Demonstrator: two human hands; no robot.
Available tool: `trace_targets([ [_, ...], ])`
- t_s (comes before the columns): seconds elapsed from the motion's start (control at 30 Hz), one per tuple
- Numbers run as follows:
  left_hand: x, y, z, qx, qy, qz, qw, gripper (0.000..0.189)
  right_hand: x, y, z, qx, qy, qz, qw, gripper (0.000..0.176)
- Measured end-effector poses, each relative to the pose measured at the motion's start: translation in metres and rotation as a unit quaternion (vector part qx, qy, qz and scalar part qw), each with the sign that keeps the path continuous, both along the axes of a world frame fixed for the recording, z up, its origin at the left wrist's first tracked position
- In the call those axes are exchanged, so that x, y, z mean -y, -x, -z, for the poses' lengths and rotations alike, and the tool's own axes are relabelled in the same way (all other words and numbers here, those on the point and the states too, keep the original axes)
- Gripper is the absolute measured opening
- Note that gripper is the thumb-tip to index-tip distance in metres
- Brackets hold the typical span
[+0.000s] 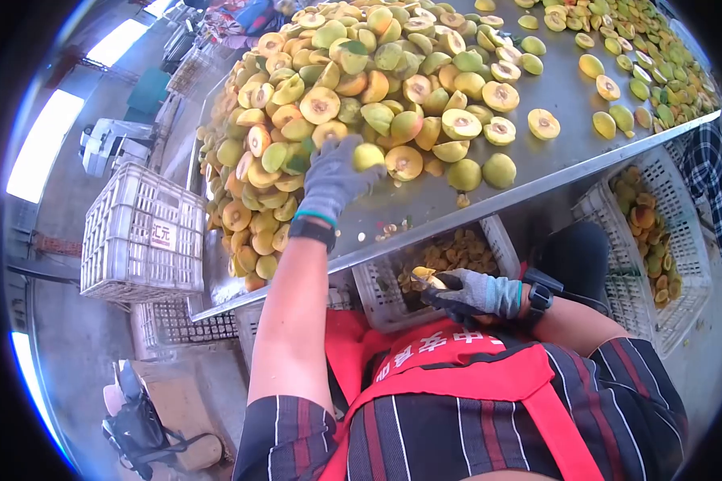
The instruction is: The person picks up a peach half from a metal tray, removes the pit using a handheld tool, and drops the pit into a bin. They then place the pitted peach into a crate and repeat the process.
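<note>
A big heap of halved yellow-green and orange fruit [361, 72] lies on a metal table [553, 152]. My left hand [329, 180], in a grey glove with a black wristband, reaches into the heap's near edge, its fingers closed round a whole greenish fruit [367, 155]. My right hand [469, 293], also in a grey glove, is below the table edge. It holds a yellow piece of fruit [425, 278] over a white crate [501, 240] holding brownish pits and scraps. I cannot tell whether it also holds a tool.
A second white crate [682, 240] with orange fruit halves stands to the right, next to someone's plaid sleeve [718, 184]. An empty white crate [140, 232] sits on the floor at left. More halves line the table's far right edge [658, 56].
</note>
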State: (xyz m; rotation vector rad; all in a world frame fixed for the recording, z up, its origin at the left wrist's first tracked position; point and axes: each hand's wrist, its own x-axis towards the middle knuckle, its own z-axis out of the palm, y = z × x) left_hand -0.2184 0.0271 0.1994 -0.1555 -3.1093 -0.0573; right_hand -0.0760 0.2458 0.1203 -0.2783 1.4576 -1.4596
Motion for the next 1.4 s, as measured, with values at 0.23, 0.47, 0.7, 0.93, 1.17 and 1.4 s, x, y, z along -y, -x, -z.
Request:
trace_targets([
  [0.23,0.081,-0.066,0.058,-0.009,-0.238,-0.026,0.971,0.058,0.001,-0.004,-0.003,-0.037,0.016,0.0,0.999,0.038],
  [0.47,-0.022,-0.147,-0.011,0.158,-0.821,0.079,0.542,0.05,-0.001,-0.003,-0.042,-0.068,0.08,0.028,0.994,0.024],
  [0.7,-0.027,-0.161,0.033,0.117,-0.914,-0.053,0.384,0.053,0.016,-0.001,-0.062,-0.041,0.01,0.026,0.999,0.032],
  [0.93,-0.021,-0.169,0.04,0.104,-0.859,-0.049,0.499,0.051,0.026,-0.013,-0.044,-0.19,0.017,0.137,0.972,0.032],
  [1.17,-0.025,-0.175,0.035,0.118,-0.842,-0.007,0.526,0.054,0.02,-0.007,-0.047,-0.039,0.026,0.085,0.995,0.037],
  [1.4,-0.024,-0.171,0.037,0.087,-0.912,-0.036,0.399,0.053,0.022,-0.013,-0.046,-0.02,0.018,0.104,0.994,0.035],
])
